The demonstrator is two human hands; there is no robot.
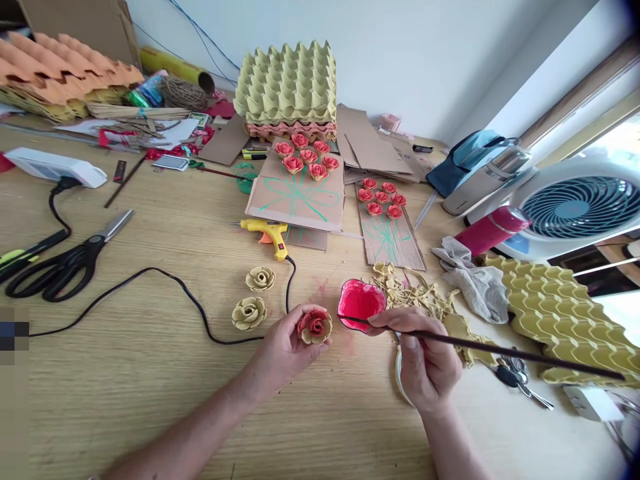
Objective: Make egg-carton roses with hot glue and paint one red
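My left hand [285,350] is closed around a small egg-carton rose [315,326], partly painted red with tan outer petals. My right hand [425,353] pinches a long thin dark paintbrush [500,348]; its tip reaches into a little dish of red paint [361,303] just right of the rose. Two unpainted tan roses [249,312] [260,278] lie on the wooden table [150,347] to the left of my left hand.
A yellow glue gun [270,233] with a black cord lies behind the roses. Black scissors [65,263] sit at left. Cardboard sheets [297,193] carry several red roses. Egg trays [287,83], carton scraps [415,290], a grey rag [473,277] and a fan [580,207] stand around.
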